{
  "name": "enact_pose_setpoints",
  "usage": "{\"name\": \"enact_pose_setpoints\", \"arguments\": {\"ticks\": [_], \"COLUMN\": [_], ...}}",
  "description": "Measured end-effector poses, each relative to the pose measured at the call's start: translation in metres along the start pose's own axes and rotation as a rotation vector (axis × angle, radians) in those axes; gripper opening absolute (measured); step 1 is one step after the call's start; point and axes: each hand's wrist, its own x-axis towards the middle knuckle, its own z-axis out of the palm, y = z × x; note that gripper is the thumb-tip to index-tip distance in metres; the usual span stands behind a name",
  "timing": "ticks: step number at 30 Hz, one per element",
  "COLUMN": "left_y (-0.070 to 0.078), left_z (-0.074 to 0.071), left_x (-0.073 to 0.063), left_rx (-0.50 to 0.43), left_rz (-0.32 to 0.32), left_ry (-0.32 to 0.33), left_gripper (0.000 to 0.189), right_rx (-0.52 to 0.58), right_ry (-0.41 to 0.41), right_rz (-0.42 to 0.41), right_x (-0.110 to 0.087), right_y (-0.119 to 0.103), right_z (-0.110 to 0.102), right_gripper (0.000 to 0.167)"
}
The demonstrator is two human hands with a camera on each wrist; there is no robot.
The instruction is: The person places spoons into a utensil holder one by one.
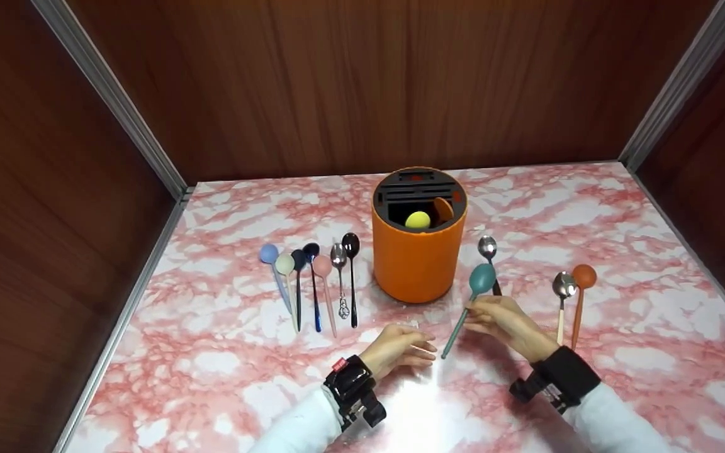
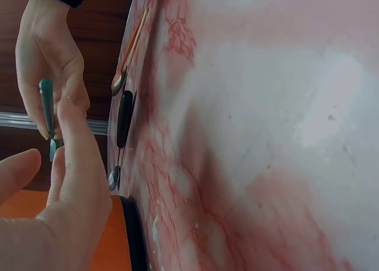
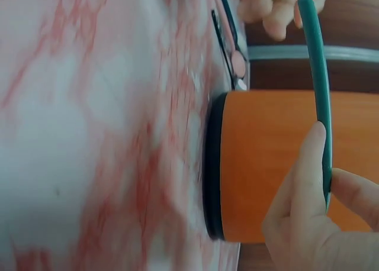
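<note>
A teal spoon (image 1: 481,279) is pinched by my right hand (image 1: 506,322) just below its bowl, held over the table with the bowl up and the handle slanting down toward my left hand (image 1: 399,350). The right wrist view shows finger and thumb on either side of the teal handle (image 3: 320,87). My left hand holds nothing; its fingers are loosely bent near the handle's lower end, thumb apart in the left wrist view. Behind both hands stands an orange utensil holder (image 1: 418,264) with a black slotted top, a yellow piece (image 1: 418,219) and an orange piece (image 1: 443,209) showing in its opening.
Left of the holder lies a row of several spoons, among them a pink spoon (image 1: 323,267) and a black one (image 1: 350,243). A dark-handled metal spoon (image 1: 487,246) lies behind my right hand. Farther right are a cream-handled spoon (image 1: 564,286) and an orange spoon (image 1: 584,277). Wooden panels (image 1: 362,82) enclose the table.
</note>
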Motion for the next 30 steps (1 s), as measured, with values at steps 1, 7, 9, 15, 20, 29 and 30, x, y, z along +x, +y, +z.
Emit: {"name": "enact_pose_setpoints", "arguments": {"ticks": [1,7,9,15,20,29,30], "left_y": [0.0,0.003,0.004,0.004,0.004,0.013,0.014], "left_z": [0.001,0.006,0.007,0.007,0.008,0.01,0.01], "left_x": [0.0,-0.001,-0.002,-0.002,-0.003,-0.005,-0.005], "left_rx": [-0.005,0.029,0.05,0.077,0.082,0.093,0.093], "left_rz": [-0.003,-0.016,-0.012,-0.006,0.006,-0.03,-0.029], "left_ry": [-0.007,-0.033,-0.029,-0.025,-0.036,0.006,0.004], "left_gripper": [0.024,0.02,0.019,0.022,0.021,0.019,0.019], "right_rx": [-0.001,-0.061,-0.063,-0.081,-0.076,-0.019,-0.019], "right_ry": [-0.006,-0.033,-0.036,-0.026,-0.002,-0.011,-0.013], "right_rz": [0.001,-0.007,-0.009,-0.011,0.006,0.013,0.012], "right_x": [0.0,-0.001,-0.001,-0.001,-0.001,-0.003,-0.003], "right_y": [0.001,0.008,0.01,0.013,0.012,0.005,0.004], "right_z": [0.002,0.01,0.011,0.014,0.016,0.021,0.021], "right_gripper": [0.015,0.008,0.005,0.004,0.008,0.004,0.004]}}
